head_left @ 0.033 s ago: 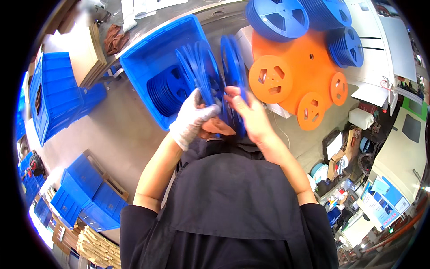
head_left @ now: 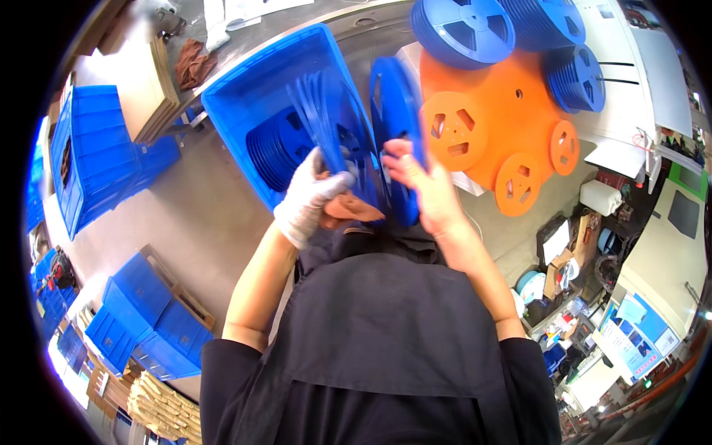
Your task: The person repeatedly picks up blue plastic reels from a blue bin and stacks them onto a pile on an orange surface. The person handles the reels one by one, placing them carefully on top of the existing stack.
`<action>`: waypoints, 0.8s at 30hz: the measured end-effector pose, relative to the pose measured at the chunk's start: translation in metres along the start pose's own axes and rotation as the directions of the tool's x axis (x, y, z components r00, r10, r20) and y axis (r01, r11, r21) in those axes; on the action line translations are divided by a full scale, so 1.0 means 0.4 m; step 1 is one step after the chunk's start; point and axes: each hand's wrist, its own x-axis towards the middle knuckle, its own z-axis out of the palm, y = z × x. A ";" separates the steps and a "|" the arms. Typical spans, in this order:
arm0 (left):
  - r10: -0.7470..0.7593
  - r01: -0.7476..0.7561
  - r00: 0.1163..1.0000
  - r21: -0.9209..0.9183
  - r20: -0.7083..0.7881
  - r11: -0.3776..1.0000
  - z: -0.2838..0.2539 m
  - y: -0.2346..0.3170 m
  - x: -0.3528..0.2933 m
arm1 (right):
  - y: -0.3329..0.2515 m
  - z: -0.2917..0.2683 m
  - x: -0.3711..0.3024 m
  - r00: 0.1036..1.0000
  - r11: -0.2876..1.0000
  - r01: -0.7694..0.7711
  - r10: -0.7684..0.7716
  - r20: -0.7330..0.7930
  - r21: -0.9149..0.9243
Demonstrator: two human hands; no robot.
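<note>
My left hand [head_left: 305, 196], in a pale glove, is closed on several thin blue reels [head_left: 315, 111] standing on edge and fanned apart at the top. A brown cloth [head_left: 351, 207] is bunched under its fingers. Just to the right, my bare right hand [head_left: 430, 189] has its fingers round the near part of another blue reel [head_left: 394, 111], held upright with a gap from the left bunch. Motion blurs the reels, and how the right thumb sits is unclear. Behind them is a blue bin [head_left: 230, 111], with a row of blue reels [head_left: 276, 152] lying inside.
An orange round table [head_left: 482, 111] at the right carries orange discs [head_left: 518, 184] and stacks of blue reels [head_left: 463, 30]. Blue crates [head_left: 96, 156] and flat cardboard [head_left: 152, 96] are at the left. More blue crates [head_left: 152, 304] stand lower left. A grey worktable [head_left: 259, 33] runs behind the bin.
The reel at my right hand has turned to show more of its face and shifted slightly right, widening the gap from the left bunch. My left hand has moved slightly left.
</note>
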 end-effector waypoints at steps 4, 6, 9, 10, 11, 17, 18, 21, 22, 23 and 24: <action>0.189 -0.169 0.981 -0.293 0.039 0.941 -0.191 -0.041 -0.072 | -0.038 -0.137 0.007 0.948 0.996 0.067 -0.083 -0.308 -0.063; 0.282 -0.198 0.958 -0.583 0.056 0.788 -0.243 -0.032 -0.143 | -0.066 -0.229 -0.025 0.909 0.985 0.156 -0.114 -0.401 0.074; 0.392 -0.293 0.920 -0.648 0.010 0.703 -0.308 -0.051 -0.212 | -0.057 -0.339 -0.054 0.893 0.948 0.260 -0.165 -0.418 0.183; 0.418 -0.325 0.908 -0.655 -0.015 0.682 -0.322 -0.054 -0.230 | -0.045 -0.390 -0.064 0.903 0.915 0.298 -0.178 -0.392 0.271; 0.428 -0.349 0.903 -0.654 -0.042 0.671 -0.328 -0.051 -0.246 | -0.033 -0.435 -0.072 0.909 0.891 0.315 -0.185 -0.373 0.327; 0.454 -0.428 0.880 -0.643 -0.136 0.635 -0.356 -0.049 -0.271 | -0.002 -0.579 -0.121 0.922 0.704 0.386 -0.297 -0.247 0.596; 0.457 -0.423 0.882 -0.625 -0.116 0.656 -0.365 -0.054 -0.266 | 0.012 -0.592 -0.125 0.917 0.675 0.399 -0.310 -0.252 0.621; 0.431 -0.435 0.886 -0.632 -0.172 0.642 -0.357 -0.066 -0.272 | 0.010 -0.582 -0.138 0.942 0.598 0.325 -0.270 -0.198 0.732; 0.453 -0.434 0.884 -0.561 -0.115 0.705 -0.348 -0.057 -0.268 | 0.007 -0.572 -0.143 0.935 0.597 0.326 -0.316 -0.159 0.733; 0.432 -0.440 0.890 -0.530 -0.147 0.725 -0.357 -0.064 -0.269 | 0.009 -0.564 -0.142 0.927 0.589 0.316 -0.358 -0.110 0.744; 0.431 -0.465 0.883 -0.482 -0.187 0.743 -0.351 -0.060 -0.267 | 0.014 -0.560 -0.146 0.923 0.574 0.313 -0.370 -0.101 0.757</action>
